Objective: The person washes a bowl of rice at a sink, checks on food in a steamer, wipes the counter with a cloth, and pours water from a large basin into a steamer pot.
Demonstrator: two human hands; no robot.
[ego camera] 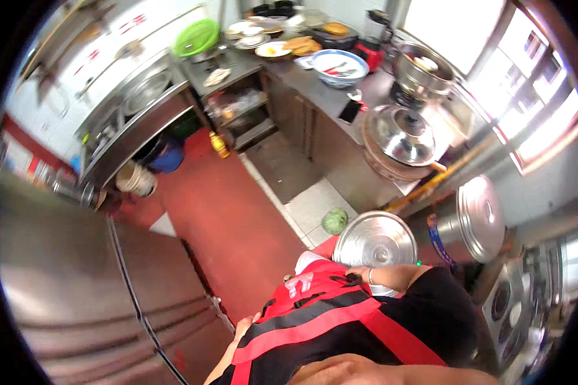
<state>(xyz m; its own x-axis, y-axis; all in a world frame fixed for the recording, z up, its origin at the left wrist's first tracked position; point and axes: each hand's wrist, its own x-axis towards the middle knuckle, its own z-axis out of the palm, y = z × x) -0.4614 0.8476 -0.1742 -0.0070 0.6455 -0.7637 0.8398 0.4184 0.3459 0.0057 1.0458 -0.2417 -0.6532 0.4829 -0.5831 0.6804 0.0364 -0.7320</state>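
Note:
My right hand (361, 273) rests at the side of the red apron (296, 288) at my waist, its fingers partly hidden against the cloth and black straps. A bracelet circles that wrist. Just beyond it stands a round metal lid (378, 238), which looks to cover a large pot. Low on the other side, my left hand (248, 321) hangs by the apron's edge, mostly hidden behind it. Whether either hand grips anything does not show. On the floor tiles ahead lies a round green thing (334, 221), like a cabbage or melon.
Steel fridge doors (62, 279) line the left. A steel sink (147, 91) stands at the far left, with a blue bucket (167, 156) below. Along the counter (294, 86) are a blue-rimmed basin (340, 67), a blender (373, 43) and a domed lid (402, 134). A yellow bottle (219, 145) is on the red floor.

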